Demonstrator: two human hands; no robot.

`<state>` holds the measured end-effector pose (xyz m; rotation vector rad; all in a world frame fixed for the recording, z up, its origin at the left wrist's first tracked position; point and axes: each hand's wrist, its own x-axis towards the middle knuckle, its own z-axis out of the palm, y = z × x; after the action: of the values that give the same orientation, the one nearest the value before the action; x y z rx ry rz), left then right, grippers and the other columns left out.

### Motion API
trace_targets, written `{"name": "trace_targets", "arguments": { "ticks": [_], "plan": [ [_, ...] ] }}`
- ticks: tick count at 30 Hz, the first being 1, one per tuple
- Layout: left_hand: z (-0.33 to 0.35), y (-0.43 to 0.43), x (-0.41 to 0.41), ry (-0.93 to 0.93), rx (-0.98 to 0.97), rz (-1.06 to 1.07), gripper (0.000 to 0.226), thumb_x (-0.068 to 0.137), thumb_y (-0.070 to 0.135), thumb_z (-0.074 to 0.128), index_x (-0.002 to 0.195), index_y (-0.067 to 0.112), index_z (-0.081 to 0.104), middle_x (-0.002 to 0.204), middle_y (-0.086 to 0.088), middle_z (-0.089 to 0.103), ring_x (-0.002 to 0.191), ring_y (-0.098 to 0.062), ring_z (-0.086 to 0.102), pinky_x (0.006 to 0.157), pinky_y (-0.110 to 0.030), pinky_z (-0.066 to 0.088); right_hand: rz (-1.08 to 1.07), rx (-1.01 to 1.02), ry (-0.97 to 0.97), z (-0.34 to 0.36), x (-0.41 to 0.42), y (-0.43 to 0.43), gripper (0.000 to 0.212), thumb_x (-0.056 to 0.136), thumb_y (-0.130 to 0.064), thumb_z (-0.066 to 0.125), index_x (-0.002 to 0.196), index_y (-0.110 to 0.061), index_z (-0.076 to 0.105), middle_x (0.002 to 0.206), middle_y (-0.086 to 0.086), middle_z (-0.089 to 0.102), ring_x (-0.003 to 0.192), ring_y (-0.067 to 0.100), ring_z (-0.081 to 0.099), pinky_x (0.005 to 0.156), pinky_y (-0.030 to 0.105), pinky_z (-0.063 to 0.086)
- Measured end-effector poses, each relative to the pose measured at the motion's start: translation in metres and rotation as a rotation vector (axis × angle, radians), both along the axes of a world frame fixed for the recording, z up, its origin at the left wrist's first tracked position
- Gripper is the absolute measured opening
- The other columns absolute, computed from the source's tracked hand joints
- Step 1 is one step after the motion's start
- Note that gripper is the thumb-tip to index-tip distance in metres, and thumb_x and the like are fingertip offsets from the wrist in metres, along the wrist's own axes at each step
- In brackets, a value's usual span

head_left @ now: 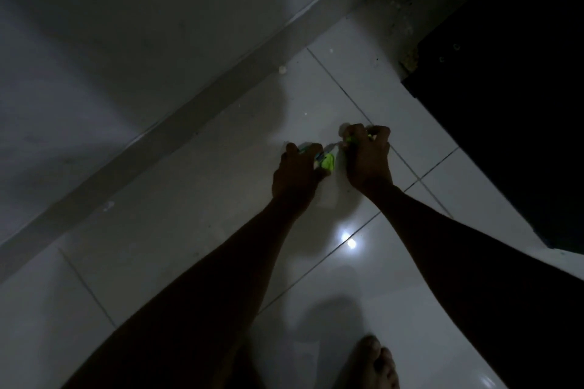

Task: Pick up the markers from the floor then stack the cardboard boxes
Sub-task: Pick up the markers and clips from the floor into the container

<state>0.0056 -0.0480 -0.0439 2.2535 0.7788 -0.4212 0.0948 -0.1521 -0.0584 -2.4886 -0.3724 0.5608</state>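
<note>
Both arms reach down to the white tiled floor in dim light. My left hand is closed around a bundle of markers, whose bright green and blue ends stick out on its right side. My right hand is just to the right, fingers curled over a green marker low against the tile; only a sliver of it shows. The hands are almost touching. No cardboard boxes are in view.
A grey baseboard and white wall run diagonally across the upper left. A large dark object fills the right side. My bare foot stands at the bottom. A lamp glare reflects on the tile.
</note>
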Motion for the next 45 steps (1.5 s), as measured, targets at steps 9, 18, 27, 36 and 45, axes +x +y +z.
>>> {"name": "trace_targets", "arguments": {
  "ticks": [9, 18, 27, 36, 45],
  "plan": [
    [0.0, 0.011, -0.02, 0.004, -0.029, 0.074, 0.038, 0.091, 0.046, 0.054, 0.123, 0.025, 0.051, 0.112, -0.014, 0.051, 0.099, -0.035, 0.055, 0.072, -0.032, 0.042, 0.085, -0.052, 0.101, 0.002, -0.005, -0.004, 0.064, 0.071, -0.024, 0.082, 0.124, -0.016, 0.048, 0.141, 0.014, 0.023, 0.126, 0.038, 0.029, 0.098, 0.047, 0.041],
    [0.004, 0.016, -0.041, -0.04, -0.156, 0.285, 0.056, 0.073, 0.022, 0.078, 0.124, 0.019, 0.055, 0.115, -0.009, 0.061, 0.102, -0.023, 0.059, 0.074, -0.025, 0.045, 0.041, -0.005, 0.07, 0.001, -0.017, -0.001, 0.044, 0.071, 0.007, 0.055, 0.109, -0.013, 0.051, 0.126, 0.015, 0.036, 0.108, 0.026, 0.036, 0.081, 0.023, 0.03],
    [0.018, 0.052, -0.064, -0.137, -0.096, 0.657, 0.053, 0.07, 0.02, 0.082, 0.118, 0.009, 0.062, 0.111, -0.01, 0.067, 0.095, -0.016, 0.062, 0.074, -0.019, 0.045, -0.162, 0.009, 0.16, 0.017, 0.001, -0.004, 0.032, 0.073, 0.0, 0.063, 0.088, -0.02, 0.042, 0.116, 0.013, 0.046, 0.106, 0.032, 0.052, 0.092, 0.04, 0.05],
    [0.029, 0.044, -0.081, -0.067, -0.115, 0.576, 0.052, 0.07, 0.022, 0.081, 0.117, 0.011, 0.062, 0.111, -0.012, 0.066, 0.091, -0.021, 0.063, 0.07, -0.022, 0.049, -0.209, 0.058, 0.285, 0.03, -0.022, -0.013, 0.038, 0.069, -0.007, 0.074, 0.068, -0.025, 0.041, 0.094, 0.007, 0.059, 0.083, 0.022, 0.057, 0.076, 0.039, 0.054],
    [0.087, 0.031, -0.085, -0.049, -0.126, 0.494, 0.043, 0.071, 0.016, 0.08, 0.11, 0.007, 0.064, 0.093, -0.005, 0.063, 0.073, -0.013, 0.057, 0.046, -0.003, 0.038, -0.286, 0.171, 0.344, 0.091, -0.034, -0.02, 0.036, 0.077, -0.001, 0.066, 0.068, -0.025, 0.041, 0.089, 0.004, 0.054, 0.079, 0.018, 0.053, 0.07, 0.03, 0.048]
  ]
}}
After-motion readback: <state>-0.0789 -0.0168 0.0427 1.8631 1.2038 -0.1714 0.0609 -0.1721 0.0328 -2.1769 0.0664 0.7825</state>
